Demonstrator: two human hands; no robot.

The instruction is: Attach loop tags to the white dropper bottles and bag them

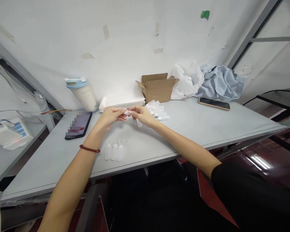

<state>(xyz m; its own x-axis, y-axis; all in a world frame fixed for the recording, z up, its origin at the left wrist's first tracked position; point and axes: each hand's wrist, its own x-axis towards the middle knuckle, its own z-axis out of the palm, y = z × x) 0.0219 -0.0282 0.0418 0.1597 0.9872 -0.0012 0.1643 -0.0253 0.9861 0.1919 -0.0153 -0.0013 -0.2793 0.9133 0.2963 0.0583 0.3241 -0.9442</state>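
Observation:
Above the middle of the grey table, my left hand and my right hand meet fingertip to fingertip. Both are closed in a pinch on a small translucent white tag, whose flat end hangs below my right hand. Fingers hide most of it. Three similar white tags with thin loops lie side by side near the table's front edge, below my left hand. Just behind my right hand is a loose pile of translucent white pieces, some with shiny ends; their exact kind is too small to tell.
A stack of white sheets or flat packs lies behind my hands. Along the wall are an open cardboard box, a white plastic bag and blue cloth. Two phones and a tilted-looking cup are on the table.

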